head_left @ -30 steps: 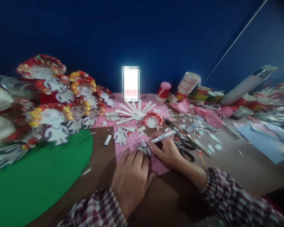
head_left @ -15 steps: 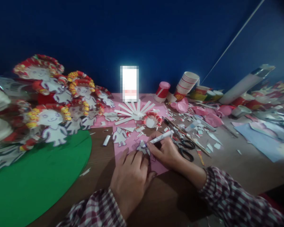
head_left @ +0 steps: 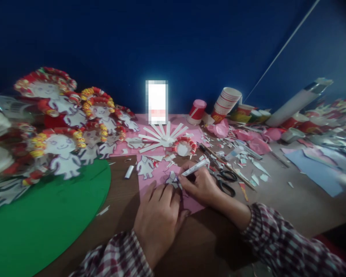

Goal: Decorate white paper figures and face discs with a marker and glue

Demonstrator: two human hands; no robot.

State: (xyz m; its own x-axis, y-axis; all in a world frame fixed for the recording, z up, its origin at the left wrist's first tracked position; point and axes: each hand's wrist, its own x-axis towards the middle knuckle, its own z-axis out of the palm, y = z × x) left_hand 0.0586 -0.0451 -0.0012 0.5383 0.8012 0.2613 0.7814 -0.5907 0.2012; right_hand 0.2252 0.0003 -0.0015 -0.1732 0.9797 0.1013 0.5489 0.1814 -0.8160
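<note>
Dark blue across the wall point(head_left: 103, 42), upper frame; green on the disc point(head_left: 54, 219), lower left; at centre, pink on the sheet point(head_left: 145, 187), white on the marker point(head_left: 194, 168); maroon-and-white checks on the sleeves point(head_left: 282, 234), bottom.

Head-worn view; forward and down

Dim light is cast overall. A white rectangle point(head_left: 156, 100) is blown out and pixelated, and the blue wall point(head_left: 103, 50) around it is tinged with glow. Below it, the surface point(head_left: 122, 206) is softly shadowed and the marker point(head_left: 194, 168) is blurred; far right of it, clutter point(head_left: 338, 111) is stretched and smeared.
</note>
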